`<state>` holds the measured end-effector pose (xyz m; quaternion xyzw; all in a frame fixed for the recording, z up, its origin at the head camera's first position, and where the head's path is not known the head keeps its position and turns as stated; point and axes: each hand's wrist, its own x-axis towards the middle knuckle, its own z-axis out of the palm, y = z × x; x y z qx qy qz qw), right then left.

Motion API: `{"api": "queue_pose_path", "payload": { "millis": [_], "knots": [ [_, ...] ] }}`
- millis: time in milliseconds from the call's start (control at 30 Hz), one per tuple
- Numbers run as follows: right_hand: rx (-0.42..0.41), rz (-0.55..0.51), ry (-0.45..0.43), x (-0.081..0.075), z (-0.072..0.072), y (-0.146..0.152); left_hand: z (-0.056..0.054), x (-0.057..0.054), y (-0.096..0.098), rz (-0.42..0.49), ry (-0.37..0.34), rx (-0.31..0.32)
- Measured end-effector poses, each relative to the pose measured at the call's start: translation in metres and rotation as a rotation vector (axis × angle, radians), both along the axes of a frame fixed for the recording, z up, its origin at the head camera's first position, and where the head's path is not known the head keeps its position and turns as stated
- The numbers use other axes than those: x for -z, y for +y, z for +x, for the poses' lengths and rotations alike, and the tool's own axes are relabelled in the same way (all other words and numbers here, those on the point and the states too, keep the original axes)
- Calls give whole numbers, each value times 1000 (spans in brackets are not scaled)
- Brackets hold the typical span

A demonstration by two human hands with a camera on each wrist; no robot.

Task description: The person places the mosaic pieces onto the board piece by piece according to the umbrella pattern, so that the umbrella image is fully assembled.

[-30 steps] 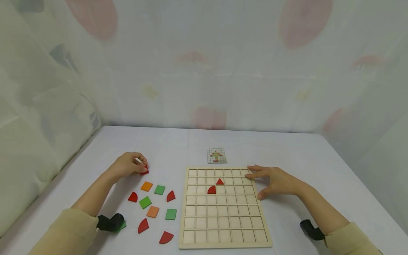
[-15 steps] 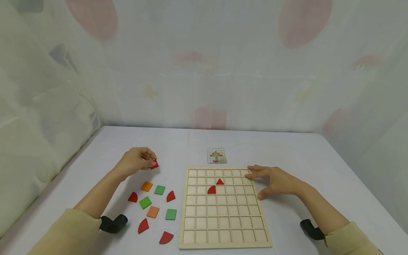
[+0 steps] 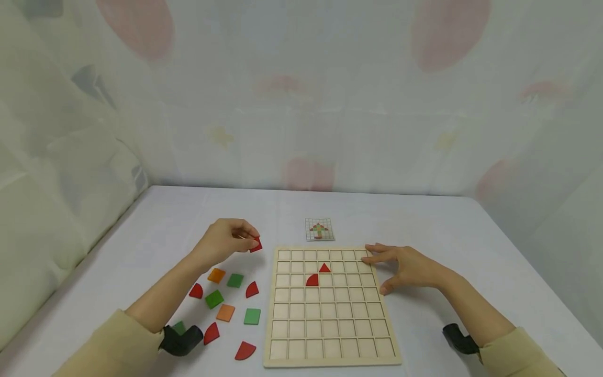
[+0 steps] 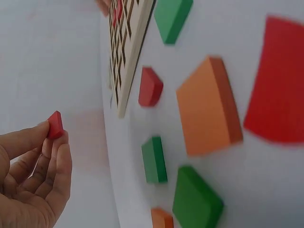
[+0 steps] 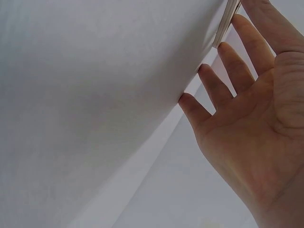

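Observation:
My left hand point(image 3: 230, 242) pinches a small red tile point(image 3: 256, 244) between thumb and fingers, raised over the table left of the board's far corner. The left wrist view shows the same red tile point(image 4: 56, 125) at the fingertips, its outline partly covered. A wooden grid board point(image 3: 332, 361) lies flat, carrying a red triangle point(image 3: 324, 268) and a red quarter-circle tile point(image 3: 313, 280) in neighbouring rows. With fingers spread, my right hand point(image 3: 409, 268) rests on the board's right edge near the far corner. The right wrist view shows the right hand point(image 5: 247, 118) palm on, fingers by the board's edge point(image 5: 227, 21).
A small pattern card point(image 3: 319, 229) lies beyond the board. Left of the board are scattered loose tiles: orange squares such as this one point(image 3: 225, 313), green squares like this point(image 3: 252, 316), and red quarter circles, one point(image 3: 245, 351) nearest me. Another green tile point(image 3: 179, 328) sits beside the left wrist strap.
My left hand has lifted the red tile and carried it rightward toward the board. The right hand has stayed in place at the board's edge.

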<state>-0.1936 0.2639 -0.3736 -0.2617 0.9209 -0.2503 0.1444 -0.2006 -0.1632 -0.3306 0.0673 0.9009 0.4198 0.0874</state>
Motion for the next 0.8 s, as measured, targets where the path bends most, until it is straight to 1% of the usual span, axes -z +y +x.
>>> {"api": "queue_pose_path", "payload": {
  "millis": [100,200,333,500,667,800],
  "knots": [
    [-1,-5,0,0,0,0,6,-3,11,14,5,12],
    [-2,-4,2,0,0,0,13,-3,22,14,12,25],
    [-2,0,4,0,-1,1,21,1,37,31,5,31],
    [2,0,1,1,-1,2,28,9,55,17,3,56],
    [6,-11,-13,2,-1,2,33,19,68,14,7,125],
    [4,-13,-12,1,-1,1,34,28,75,6,17,186]
  ]
}}
